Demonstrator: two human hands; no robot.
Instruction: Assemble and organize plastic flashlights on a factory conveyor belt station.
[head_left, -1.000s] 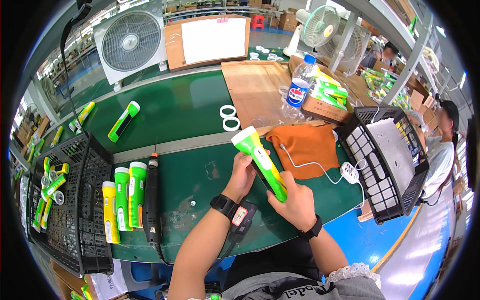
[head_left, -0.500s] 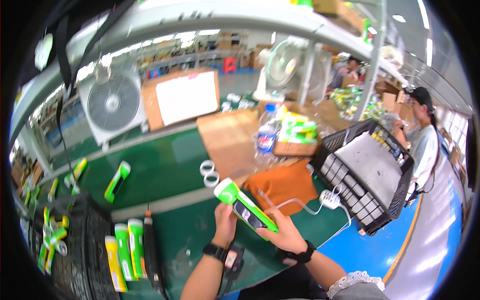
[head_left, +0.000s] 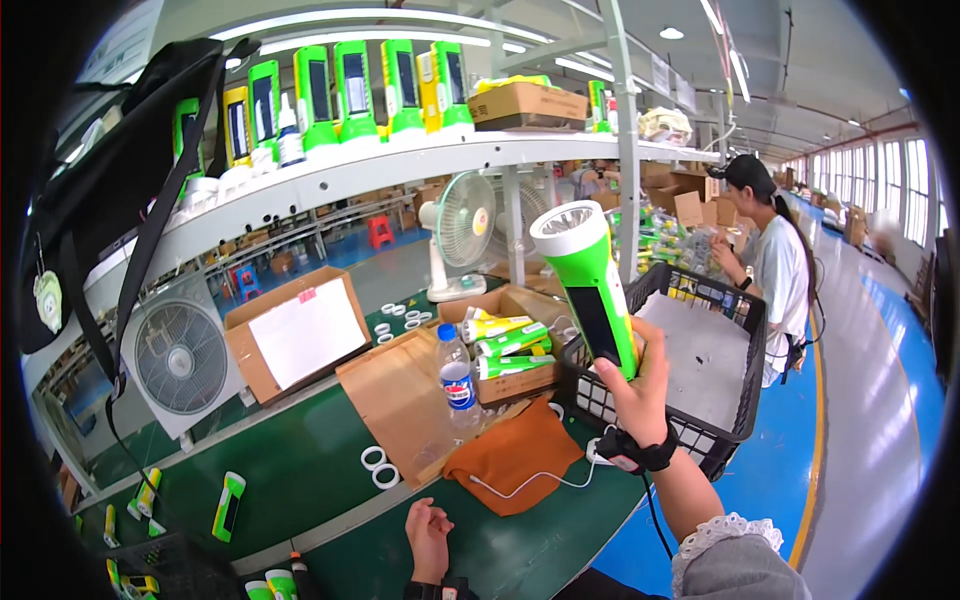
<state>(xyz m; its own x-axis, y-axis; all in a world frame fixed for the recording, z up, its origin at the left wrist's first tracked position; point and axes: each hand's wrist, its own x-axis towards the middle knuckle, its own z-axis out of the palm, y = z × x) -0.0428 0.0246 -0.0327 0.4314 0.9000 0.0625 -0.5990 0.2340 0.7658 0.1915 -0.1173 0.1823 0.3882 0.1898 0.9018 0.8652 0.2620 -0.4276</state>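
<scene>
My right hand (head_left: pixel 636 385) grips a green flashlight (head_left: pixel 592 290) by its lower body and holds it raised, lens end up and tilted left. The flashlight has a white ring round its reflector and a dark panel along its side. Low over the green bench (head_left: pixel 350 545), my left hand (head_left: pixel 429 540) is empty, with fingers loosely curled and apart. Behind my left hand lie an orange cloth (head_left: pixel 515 465) with a white cable across it and two white rings (head_left: pixel 384 475).
A black crate (head_left: pixel 740 420) with a grey sheet stands right of the bench. Beyond the cloth are a water bottle (head_left: pixel 457 375) and a carton (head_left: pixel 525 384) of flashlights. Overhead, a shelf (head_left: pixel 400 152) carries several upright flashlights. A co-worker (head_left: pixel 775 260) stands at the right.
My right hand has lifted the flashlight up and to the right. My left hand has let go of it and sits lower. The view has tilted up, showing the shelf.
</scene>
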